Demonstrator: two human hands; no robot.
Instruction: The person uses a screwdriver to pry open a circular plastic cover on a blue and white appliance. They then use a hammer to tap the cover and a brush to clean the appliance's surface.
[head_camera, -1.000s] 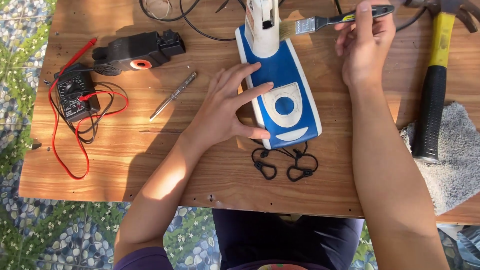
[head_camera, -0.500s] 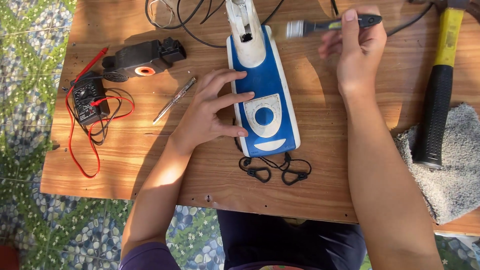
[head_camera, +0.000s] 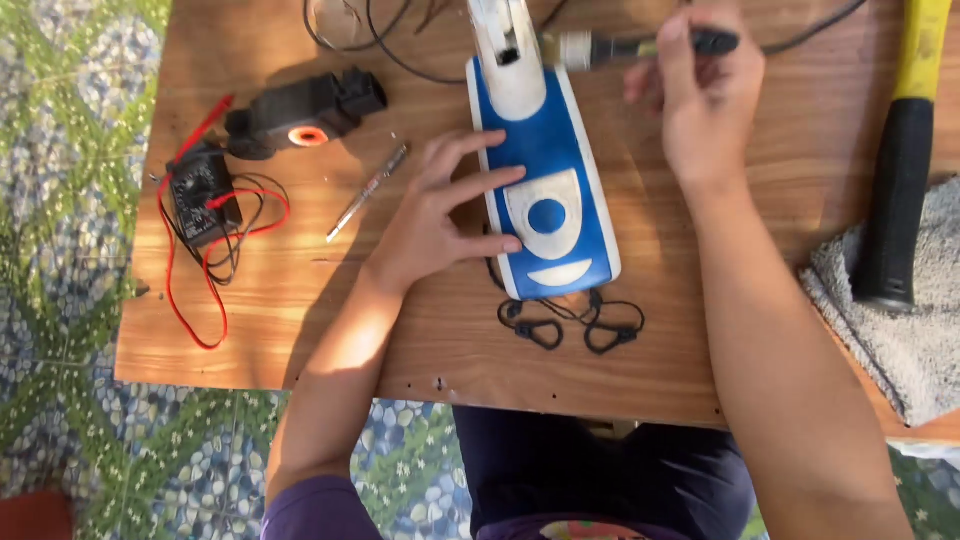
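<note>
lying at far left: a small black meter (head_camera: 200, 195) with red leads, a black part (head_camera: 300, 112) above it
next: a thin metal tool (head_camera: 366, 192) on the wooden table (head_camera: 300, 300)
left hand (head_camera: 440, 220): fingers spread flat, pressing the blue and white iron (head_camera: 545, 195)
right hand (head_camera: 705, 110): clamped on a small brush (head_camera: 640, 45) near the iron's top
far right: yellow-and-black hammer (head_camera: 895, 150) on a grey cloth (head_camera: 900, 320)

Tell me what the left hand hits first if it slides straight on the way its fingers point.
The left hand already has its fingertips on the blue and white appliance. Going straight on, up and to the right, it would cross that body, probably toward the brush in the right hand.
</note>
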